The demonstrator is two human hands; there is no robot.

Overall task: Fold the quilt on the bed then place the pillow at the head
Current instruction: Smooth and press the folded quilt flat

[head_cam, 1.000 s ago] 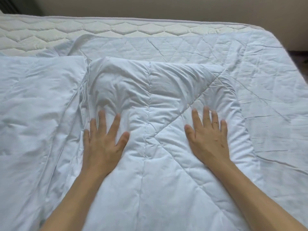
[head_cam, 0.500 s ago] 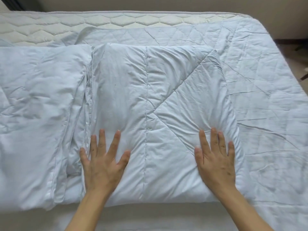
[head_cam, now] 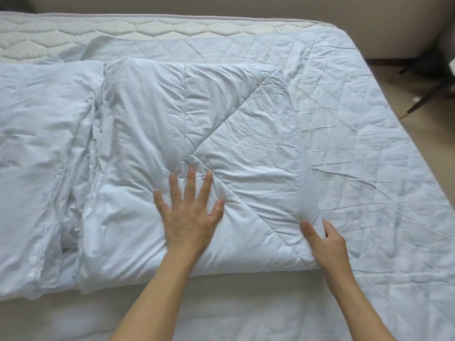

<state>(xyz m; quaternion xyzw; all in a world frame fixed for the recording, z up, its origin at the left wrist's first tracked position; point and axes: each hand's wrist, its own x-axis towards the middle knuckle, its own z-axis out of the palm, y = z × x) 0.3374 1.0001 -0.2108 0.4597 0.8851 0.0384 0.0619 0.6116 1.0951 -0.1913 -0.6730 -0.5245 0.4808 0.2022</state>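
A white quilt [head_cam: 187,124] lies folded into a thick rectangle in the middle of the bed [head_cam: 369,168]. My left hand [head_cam: 189,215] presses flat on its near middle, fingers spread. My right hand [head_cam: 325,242] is at the quilt's near right corner, thumb on top and fingers curled round the edge. A white pillow [head_cam: 37,156] lies just left of the quilt, touching it, with loose fabric bunched between the two.
A pale blue quilted pad covers the bed, and a cream mattress strip [head_cam: 147,30] shows along the far edge by the wall. Floor and dark chair legs [head_cam: 428,94] are past the bed's right side.
My left hand slid right, from the quilt's left part to its near middle. My right hand left its flat press and took hold of the near right corner.
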